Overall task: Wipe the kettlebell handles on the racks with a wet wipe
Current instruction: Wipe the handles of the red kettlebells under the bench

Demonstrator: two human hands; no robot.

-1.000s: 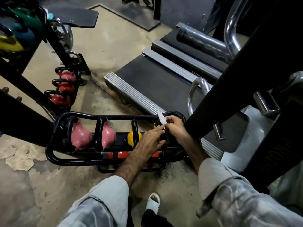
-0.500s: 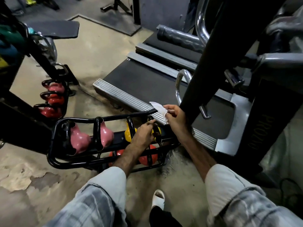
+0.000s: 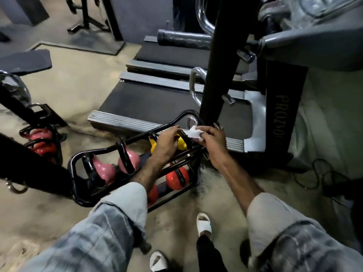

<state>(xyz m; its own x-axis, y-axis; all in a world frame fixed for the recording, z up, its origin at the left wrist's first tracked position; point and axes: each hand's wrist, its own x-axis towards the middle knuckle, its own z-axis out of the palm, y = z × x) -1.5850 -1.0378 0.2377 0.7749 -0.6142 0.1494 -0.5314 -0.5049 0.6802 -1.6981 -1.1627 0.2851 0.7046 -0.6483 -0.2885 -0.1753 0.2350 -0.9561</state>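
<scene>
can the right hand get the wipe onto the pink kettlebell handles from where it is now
Probably not without shifting. The right hand holds the wet wipe at the rack's far end, and the left hand and forearm lie across the way to the pink kettlebells.

Pink round kettlebells [image 3: 104, 170]: 2, near rack, 9 o'clock side
Yellow kettlebells [image 3: 181, 144]: 2
Red kettlebells, lower tier [image 3: 176, 178]: 2
White crumpled wet wipe [image 3: 193, 132]: 1
White slide sandals [image 3: 204, 225]: 2, 6 o'clock
</scene>
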